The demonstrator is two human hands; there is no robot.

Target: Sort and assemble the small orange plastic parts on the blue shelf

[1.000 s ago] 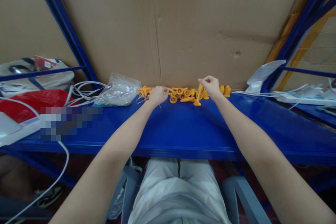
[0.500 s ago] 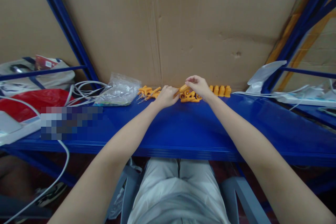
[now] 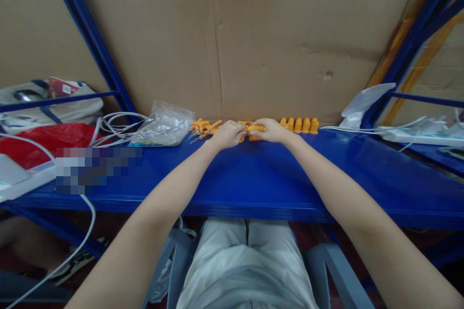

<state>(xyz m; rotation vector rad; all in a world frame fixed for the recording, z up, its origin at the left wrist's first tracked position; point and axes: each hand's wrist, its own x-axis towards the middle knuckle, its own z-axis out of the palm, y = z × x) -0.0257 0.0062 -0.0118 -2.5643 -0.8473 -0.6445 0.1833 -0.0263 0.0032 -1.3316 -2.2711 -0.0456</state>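
At the back of the blue table (image 3: pixel 253 178), two hands are close together over small orange toy-like parts. The right hand (image 3: pixel 271 130) is closed on an orange piece (image 3: pixel 255 128), with its fingers wrapped around it. The left hand (image 3: pixel 230 135) has its fingers curled in by the other end of that piece, but I cannot tell if it grips anything. More orange parts (image 3: pixel 250 138) lie under and around the hands. On the right side, fat little orange pieces (image 3: pixel 304 125) stand up in a row. To the left is a messy pile of orange bits (image 3: pixel 205 125), with curly springs (image 3: pixel 195 136) next to it. A crinkly clear bag (image 3: pixel 163 125) sits further left, and the colors low on it are too blurry to read. Far left, a red packet (image 3: pixel 56 87) in a cloth bag (image 3: pixel 87 106) has a white label (image 3: pixel 66 89), too small to read. Big brown cardboard (image 3: pixel 290 43) stands behind the table.
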